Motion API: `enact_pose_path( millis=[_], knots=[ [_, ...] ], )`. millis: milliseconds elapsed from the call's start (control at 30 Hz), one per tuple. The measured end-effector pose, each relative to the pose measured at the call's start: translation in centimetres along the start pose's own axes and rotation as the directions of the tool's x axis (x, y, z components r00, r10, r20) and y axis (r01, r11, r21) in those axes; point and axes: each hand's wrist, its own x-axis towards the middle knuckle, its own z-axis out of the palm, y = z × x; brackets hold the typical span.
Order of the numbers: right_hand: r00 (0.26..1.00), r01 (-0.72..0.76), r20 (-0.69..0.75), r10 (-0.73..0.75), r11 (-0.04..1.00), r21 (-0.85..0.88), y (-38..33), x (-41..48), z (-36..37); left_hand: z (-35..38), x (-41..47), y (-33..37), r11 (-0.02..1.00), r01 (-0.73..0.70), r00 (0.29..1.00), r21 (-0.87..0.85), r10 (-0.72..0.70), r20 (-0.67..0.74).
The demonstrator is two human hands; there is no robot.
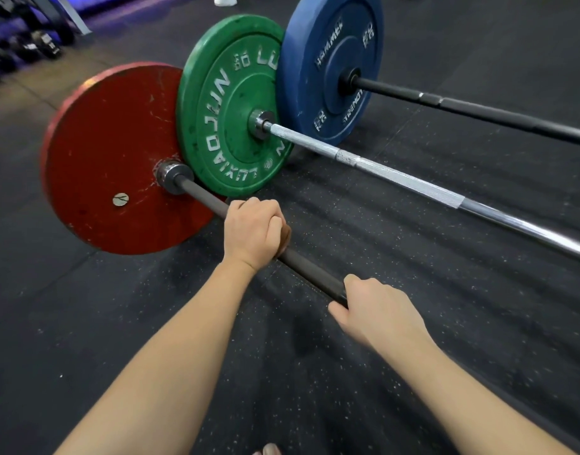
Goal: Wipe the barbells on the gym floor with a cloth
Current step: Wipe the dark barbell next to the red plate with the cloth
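Three barbells lie side by side on the black rubber floor. The nearest has a dark bar [310, 269] and a red plate [111, 159]. My left hand [254, 233] grips this bar near the plate, with a bit of brown cloth [283, 239] showing under its fingers. Further along the same bar, my right hand [377, 311] curls round it. The middle barbell has a silver bar [413, 185] and a green plate [229, 106]. The far one has a black bar [479, 111] and a blue plate [328, 64].
A rack of dumbbells [22, 50] stands at the back left beside a tan floor strip. Someone's white shoe [225, 0] shows at the top edge. Speckled rubber floor [380, 389] spreads beneath my arms.
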Motion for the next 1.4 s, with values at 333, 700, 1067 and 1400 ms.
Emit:
enact_pose_path(
  millis=[333,700,1067,1400],
  knots=[
    [1.0,-0.012,0.017,0.012,1.0,-0.011,-0.2,0.0,-0.2,0.9,-4.2,6.3,0.993,-0.071,0.994,-0.095,0.063,-0.085],
    [1.0,-0.002,0.004,0.002,1.0,0.008,-0.1,-0.1,-0.1,-0.9,2.0,-1.9,0.987,0.158,0.987,-0.021,-0.158,-0.012],
    [1.0,0.004,0.002,-0.004,1.0,0.015,0.0,-0.1,-0.1,-0.4,-2.1,1.3,0.983,-0.021,0.995,-0.18,0.004,-0.096],
    [1.0,-0.021,0.008,0.021,0.999,0.025,-0.1,-0.2,-0.2,-1.7,2.8,-3.0,0.958,0.277,0.96,-0.075,-0.279,-0.028]
  ],
)
